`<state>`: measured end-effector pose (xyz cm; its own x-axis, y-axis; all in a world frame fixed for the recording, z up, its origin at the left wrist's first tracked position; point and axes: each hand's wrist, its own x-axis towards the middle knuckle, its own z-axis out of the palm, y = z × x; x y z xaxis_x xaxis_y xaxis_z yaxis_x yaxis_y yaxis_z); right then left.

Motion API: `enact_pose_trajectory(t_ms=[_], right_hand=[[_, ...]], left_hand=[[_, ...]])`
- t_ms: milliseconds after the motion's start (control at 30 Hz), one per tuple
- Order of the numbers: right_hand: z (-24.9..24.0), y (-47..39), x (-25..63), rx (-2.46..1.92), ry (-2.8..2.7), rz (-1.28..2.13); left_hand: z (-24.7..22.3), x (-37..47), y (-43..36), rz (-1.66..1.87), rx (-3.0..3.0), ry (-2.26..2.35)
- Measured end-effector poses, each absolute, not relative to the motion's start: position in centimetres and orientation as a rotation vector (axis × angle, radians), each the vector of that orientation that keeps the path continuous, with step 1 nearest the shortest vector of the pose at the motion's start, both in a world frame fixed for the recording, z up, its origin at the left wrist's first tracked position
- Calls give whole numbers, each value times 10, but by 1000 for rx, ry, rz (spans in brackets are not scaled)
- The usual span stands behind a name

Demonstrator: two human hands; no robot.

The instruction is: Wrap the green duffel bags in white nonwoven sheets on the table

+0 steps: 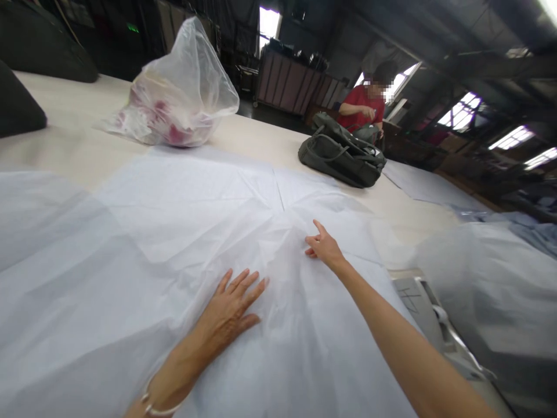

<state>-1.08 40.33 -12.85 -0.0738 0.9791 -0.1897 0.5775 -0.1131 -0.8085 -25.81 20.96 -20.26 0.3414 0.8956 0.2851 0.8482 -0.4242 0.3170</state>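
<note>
Large, thin white translucent sheets (143, 302) lie wrinkled over the table in the head view. My left hand (232, 305) rests palm down on them, its fingers spread. To its right and farther forward, my right hand (325, 247) is over the sheet with the index finger stretched out and the other fingers partly bent. I see nothing held in it, though its underside is hidden. Creases in the sheet run between and ahead of both hands. A bracelet (159, 409) circles my left wrist.
A clear plastic bag (187, 87) with red and yellowish contents stands at the back left of the pale table (256, 134). A dark green bag (343, 154) lies at the back, near a person in red (354, 107). A sewing machine (420, 299) sits at right, beside draped sheeting (509, 284).
</note>
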Motion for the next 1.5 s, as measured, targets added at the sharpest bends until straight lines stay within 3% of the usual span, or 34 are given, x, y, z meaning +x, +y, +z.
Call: enact_pose_trajectory(t_ms=[167, 400, 567, 800, 1067, 1167, 1333, 1500], right_hand=[[-112, 466, 5, -1911, -1995, 1081], [-95, 562, -23, -1716, -2068, 237], [-100, 553, -49, -1442, -2081, -134], [-160, 397, -21, -1375, -1789, 121], [-191, 316, -18, -1308, -2694, 157], [-194, 291, -25, -1465, -2645, 174], [-181, 239, -37, -1469, -2670, 202], [-141, 265, -53, -1589, -2613, 328]], left_hand=[[-211, -254, 212, 664, 2544, 1530], [-225, -254, 212, 708, 2566, 1530], [-232, -256, 210, 808, 2531, 1621], [-229, -257, 210, 1168, 2204, 1786], [-189, -287, 206, 1531, 1204, 1874], [-186, -282, 203, 1534, 1426, 1853], [-209, -258, 206, 1177, 2158, 1761], [-225, -253, 209, 993, 2349, 1886]])
